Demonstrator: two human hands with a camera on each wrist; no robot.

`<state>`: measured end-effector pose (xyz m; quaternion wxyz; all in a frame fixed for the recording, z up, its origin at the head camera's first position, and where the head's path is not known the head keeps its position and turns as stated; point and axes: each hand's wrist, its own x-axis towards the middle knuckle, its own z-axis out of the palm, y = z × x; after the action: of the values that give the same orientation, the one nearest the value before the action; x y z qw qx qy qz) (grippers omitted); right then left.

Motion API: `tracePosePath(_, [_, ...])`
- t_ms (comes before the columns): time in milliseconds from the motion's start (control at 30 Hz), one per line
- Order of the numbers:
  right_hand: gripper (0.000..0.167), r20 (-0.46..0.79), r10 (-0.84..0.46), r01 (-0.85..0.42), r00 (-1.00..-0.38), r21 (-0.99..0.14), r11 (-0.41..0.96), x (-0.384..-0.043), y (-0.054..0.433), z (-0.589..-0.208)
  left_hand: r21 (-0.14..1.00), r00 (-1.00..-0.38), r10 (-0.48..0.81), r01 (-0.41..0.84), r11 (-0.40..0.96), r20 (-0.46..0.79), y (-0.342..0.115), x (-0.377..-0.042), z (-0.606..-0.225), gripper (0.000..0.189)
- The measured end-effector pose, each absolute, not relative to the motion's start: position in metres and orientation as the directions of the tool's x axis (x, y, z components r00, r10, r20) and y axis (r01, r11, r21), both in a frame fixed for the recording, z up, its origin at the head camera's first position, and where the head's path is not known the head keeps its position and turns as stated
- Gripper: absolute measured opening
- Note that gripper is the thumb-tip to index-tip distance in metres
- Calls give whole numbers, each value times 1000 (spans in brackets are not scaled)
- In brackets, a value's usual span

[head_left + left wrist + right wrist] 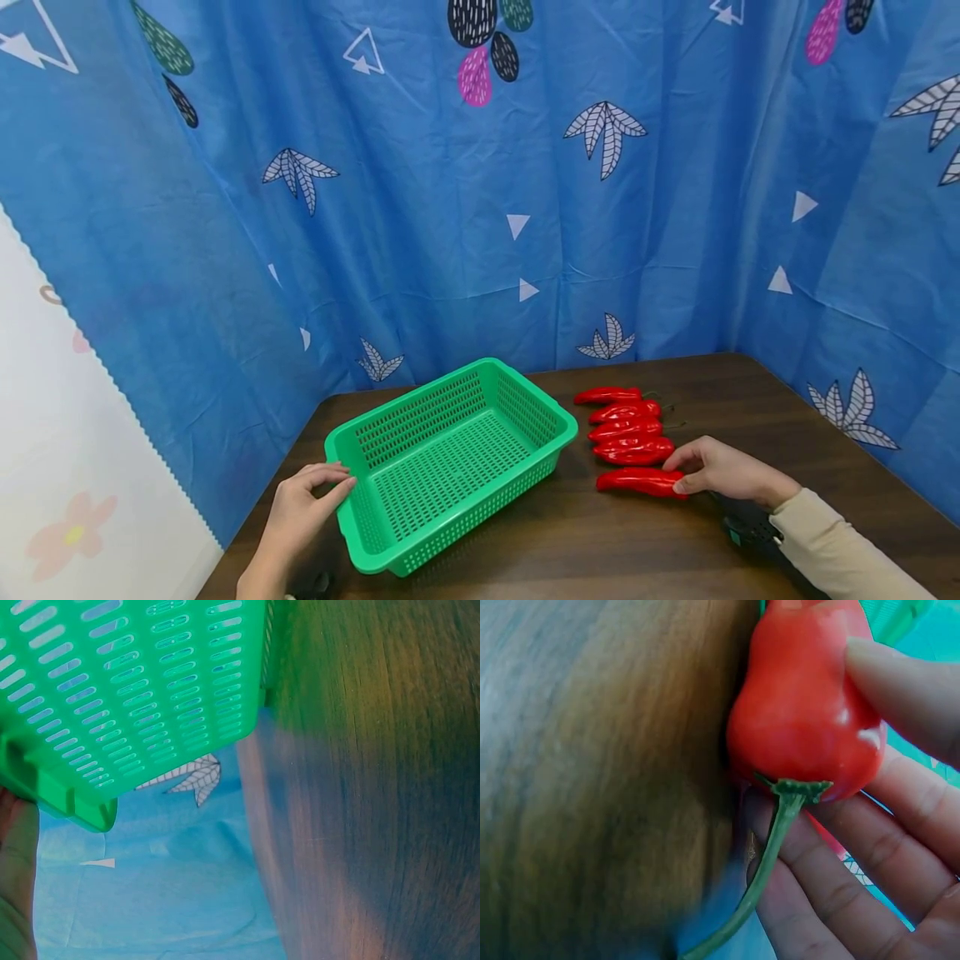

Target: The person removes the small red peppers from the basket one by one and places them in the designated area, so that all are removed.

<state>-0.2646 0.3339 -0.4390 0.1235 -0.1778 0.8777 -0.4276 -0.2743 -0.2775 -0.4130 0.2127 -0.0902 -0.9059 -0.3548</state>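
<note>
A green perforated plastic basket [450, 467] stands on the left part of the table. My left hand [300, 504] pinches the left rim of the basket, fingers over the edge and thumb toward the inside. In the left wrist view, the slotted wall of the basket [142, 682] fills the upper left, and only part of the hand [16, 862] shows. My right hand [712, 471] holds the stem end of the nearest red chili pepper [637, 481]. Seen from the right wrist, the thumb and fingers lie around this pepper [802, 705], its green stem hanging free.
Several more red chili peppers [632, 450] lie in a row just beyond the held one, stems to the right. The dark wooden table [555, 550] ends at blue patterned curtains [450, 250] behind and at the right. A white cloth [82, 433] hangs at the left.
</note>
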Motion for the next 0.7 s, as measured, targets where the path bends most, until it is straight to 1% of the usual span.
tracePosePath(333, [37, -65, -346, -181, -936, -754, 631, -266, 331, -437, 611, -899, 8, 305, 731, 439, -277, -273, -412, 5])
tracePosePath(533, [36, -53, -344, -193, -937, -744, 640, -267, 331, -436, 603, -889, 12, 320, 731, 458, -276, -273, -411, 11])
tracePosePath(700, [35, -29, -343, -211, -939, -739, 640, -267, 329, -435, 595, -884, 16, 327, 734, 467, -278, -273, -411, 9])
